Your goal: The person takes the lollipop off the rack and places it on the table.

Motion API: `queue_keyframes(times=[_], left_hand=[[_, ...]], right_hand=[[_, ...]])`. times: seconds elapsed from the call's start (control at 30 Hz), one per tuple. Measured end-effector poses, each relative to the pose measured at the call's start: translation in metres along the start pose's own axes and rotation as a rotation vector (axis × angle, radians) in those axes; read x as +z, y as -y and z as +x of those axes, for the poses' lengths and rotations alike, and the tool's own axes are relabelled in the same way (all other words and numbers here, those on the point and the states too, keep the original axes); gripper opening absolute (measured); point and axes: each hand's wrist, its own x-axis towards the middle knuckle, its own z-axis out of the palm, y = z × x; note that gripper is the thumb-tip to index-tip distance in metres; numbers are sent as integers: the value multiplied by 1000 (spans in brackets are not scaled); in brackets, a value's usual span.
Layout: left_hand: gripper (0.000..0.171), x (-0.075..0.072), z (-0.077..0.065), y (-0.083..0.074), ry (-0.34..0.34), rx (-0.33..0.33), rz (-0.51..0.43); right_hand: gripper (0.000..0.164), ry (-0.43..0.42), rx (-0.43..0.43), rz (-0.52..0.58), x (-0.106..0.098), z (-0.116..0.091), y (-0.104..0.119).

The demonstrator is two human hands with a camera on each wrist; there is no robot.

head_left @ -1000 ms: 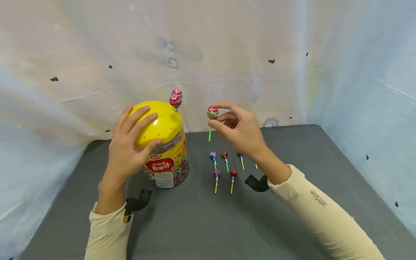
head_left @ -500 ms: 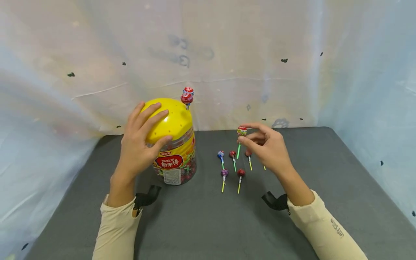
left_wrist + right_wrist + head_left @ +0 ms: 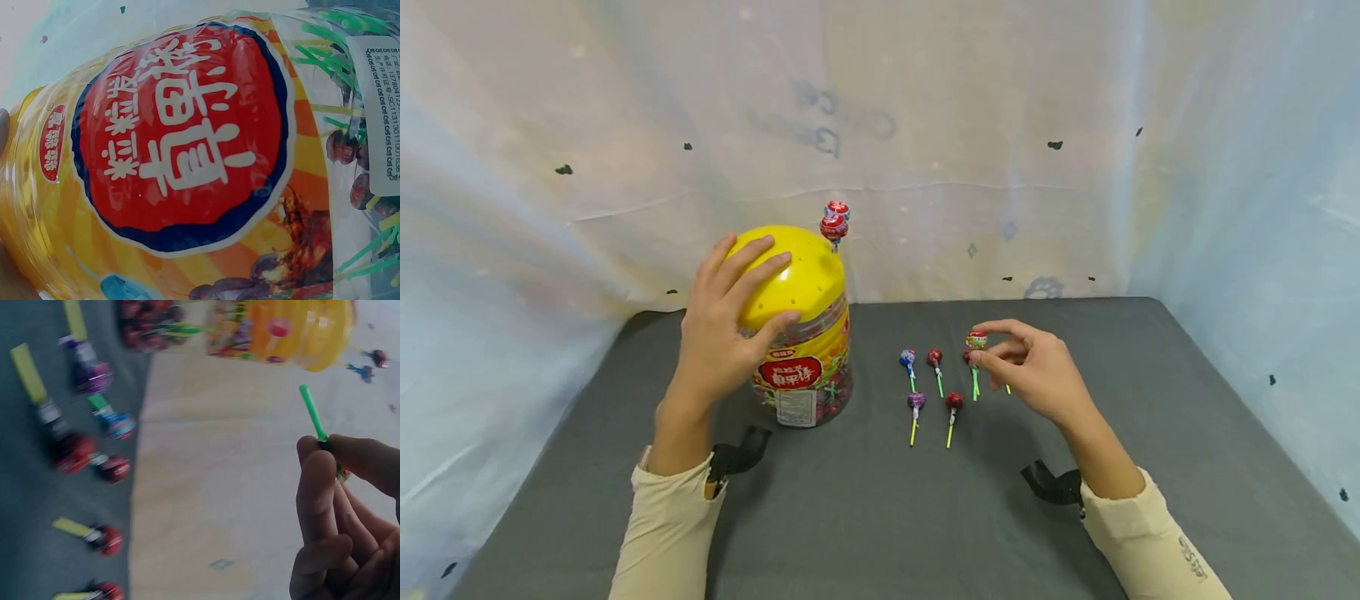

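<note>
In the head view my left hand (image 3: 722, 333) spans the yellow domed lid (image 3: 801, 275) of a tall clear candy jar (image 3: 792, 372), its fingers spread over the top and the thumb on the near side. Between thumb and fingers, my right hand (image 3: 1037, 371) pinches a lollipop (image 3: 976, 340) with a red-and-green wrapper and a green stick. It overlaps the lollipops lying at the right of the group. The right wrist view shows the green stick (image 3: 314, 412) jutting past the fingertips, with the candy head mostly hidden. Two red-wrapped lollipops (image 3: 833, 226) stand in the lid's far right edge.
Several lollipops lie in two rows on the grey table (image 3: 865, 517), among them a blue one (image 3: 908, 358), a purple one (image 3: 917, 401) and a red one (image 3: 954, 401). Pale sheeting (image 3: 925, 125) rises behind and at both sides. More lollipops show inside the jar.
My right hand has moved right and down toward the table, carrying the green-stick lollipop. My left hand stays on the lid. The head view has shifted slightly.
</note>
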Motion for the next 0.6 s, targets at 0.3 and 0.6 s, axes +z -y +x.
queue_keyframes(times=[0.3, 0.6], left_hand=[[69, 1, -2, -2, -6, -16, -2], [70, 0, 0, 0, 7, -15, -6]], right_hand=[[32, 148, 52, -84, 0, 1, -29], [30, 242, 106, -188, 7, 7, -45]])
